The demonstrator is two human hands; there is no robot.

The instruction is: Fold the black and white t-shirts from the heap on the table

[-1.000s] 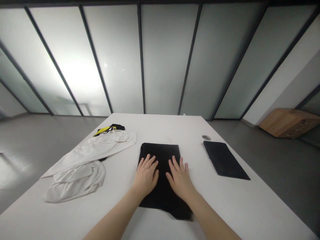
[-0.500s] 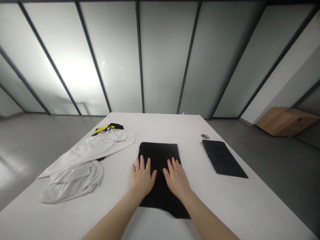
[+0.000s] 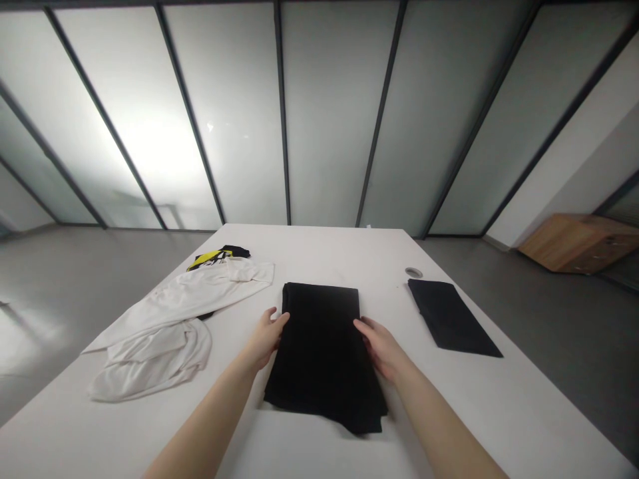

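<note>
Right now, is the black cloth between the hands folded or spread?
Folded: the black cloth shows layered edges at its far left corner.

The middle cloth (image 3: pixel 322 356) is solid black, the right cloth (image 3: pixel 452 316) plain blue-black, the worktop (image 3: pixel 324 256) white. The crumpled clothes (image 3: pixel 154 362) are plain white; the garment (image 3: pixel 212 259) behind them mixes yellow, black and white. The floor (image 3: pixel 539 313) is grey, the cabinet (image 3: pixel 564 246) wood-brown.

Folded black cloth (image 3: pixel 322 352), roughly rectangular, at the middle of the white counter (image 3: pixel 319 256), longer from near to far; its far edge is straight, its wider near edge uneven, jutting at right.
</note>
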